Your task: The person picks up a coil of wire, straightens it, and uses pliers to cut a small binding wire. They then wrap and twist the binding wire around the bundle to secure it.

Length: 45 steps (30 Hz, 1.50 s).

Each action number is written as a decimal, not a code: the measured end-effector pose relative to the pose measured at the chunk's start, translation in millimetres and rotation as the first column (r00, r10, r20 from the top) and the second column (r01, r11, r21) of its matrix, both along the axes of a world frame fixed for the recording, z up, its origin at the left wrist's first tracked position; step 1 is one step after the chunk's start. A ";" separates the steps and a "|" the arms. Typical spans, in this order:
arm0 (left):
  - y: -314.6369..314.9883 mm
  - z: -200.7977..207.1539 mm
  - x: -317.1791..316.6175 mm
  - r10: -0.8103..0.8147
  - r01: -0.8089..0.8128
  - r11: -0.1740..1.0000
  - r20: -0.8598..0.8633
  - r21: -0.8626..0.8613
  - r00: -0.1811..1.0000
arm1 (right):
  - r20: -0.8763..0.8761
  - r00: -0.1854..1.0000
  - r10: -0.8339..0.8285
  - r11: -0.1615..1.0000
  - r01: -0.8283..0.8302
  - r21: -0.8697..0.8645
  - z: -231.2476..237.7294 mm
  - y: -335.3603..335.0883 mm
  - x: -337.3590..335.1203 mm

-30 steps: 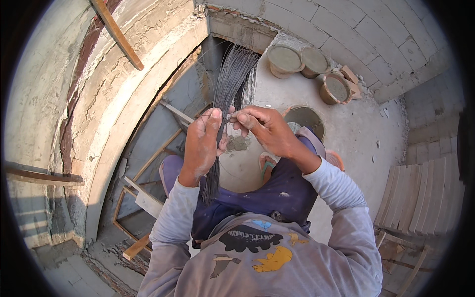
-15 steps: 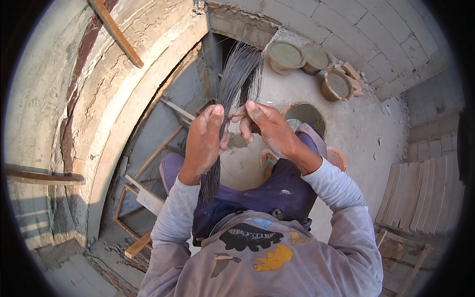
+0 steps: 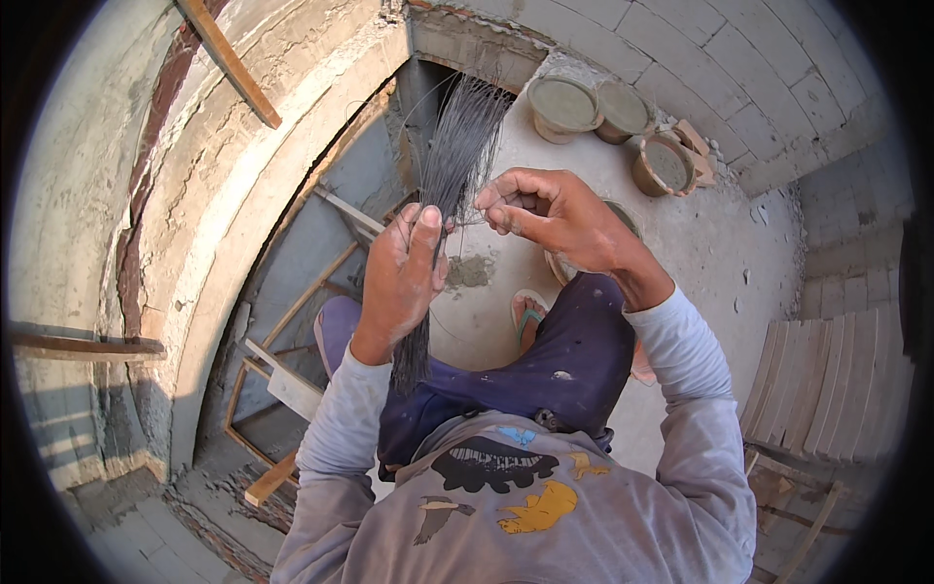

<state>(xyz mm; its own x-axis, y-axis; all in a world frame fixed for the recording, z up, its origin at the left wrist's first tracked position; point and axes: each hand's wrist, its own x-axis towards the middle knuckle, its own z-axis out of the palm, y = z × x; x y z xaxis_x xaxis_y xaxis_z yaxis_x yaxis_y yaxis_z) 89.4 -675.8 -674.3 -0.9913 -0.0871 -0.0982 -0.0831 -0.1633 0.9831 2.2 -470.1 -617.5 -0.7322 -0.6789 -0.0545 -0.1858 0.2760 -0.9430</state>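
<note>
A bundle of thin dark binding wire [image 3: 465,136] stands upright in front of me, its upper ends fanned out. My left hand [image 3: 397,282] is closed round its middle, thumb on top, and the lower ends hang past the wrist over my lap. Just right of the bundle, my right hand [image 3: 569,222] is closed in a pinch, thumb against curled fingers. Thin strands run between its fingertips and the bundle; how many it grips is too fine to tell.
Several tubs stand on the right: two grey-filled ones [image 3: 564,104] far back, another [image 3: 664,165] nearer the block wall, one partly behind my right arm. Left lies an opening with wooden framing [image 3: 311,292]. Stacked boards [image 3: 822,389] stand at the right; some mortar [image 3: 470,272] lies on the floor.
My right hand has drawn away from the bundle to the right and turned, fingers pinched. The left hand keeps its hold in nearly the same place. My right knee has shifted slightly.
</note>
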 end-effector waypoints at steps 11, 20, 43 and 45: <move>-1.7 -5.3 -2.0 -0.002 0.000 0.998 0.050 0.058 0.999 | -0.826 0.512 0.236 0.956 0.029 0.291 23.8 -24.0 9.0; -6.7 -8.8 -3.3 0.019 -0.019 0.999 0.015 0.025 1.000 | -0.259 0.945 -0.199 0.979 0.206 0.000 -24.4 -23.1 63.8; 0.5 -11.3 -0.6 0.041 -0.042 0.998 0.016 0.041 0.999 | -0.879 0.467 0.098 0.987 0.065 0.144 7.8 -21.3 47.9; 1.3 -11.3 -1.1 0.066 -0.067 0.996 0.027 0.054 0.997 | -0.858 0.513 0.016 0.992 0.102 0.079 -10.0 -22.2 63.8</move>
<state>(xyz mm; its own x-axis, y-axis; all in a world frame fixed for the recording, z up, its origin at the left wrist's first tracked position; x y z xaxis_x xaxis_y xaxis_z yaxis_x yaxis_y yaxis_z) 88.3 -674.5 -685.6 -0.9807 -0.1468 -0.1292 -0.0946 -0.2226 0.9703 66.0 -492.2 -627.5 -0.4907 -0.6780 0.5473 -0.8712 0.3912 -0.2965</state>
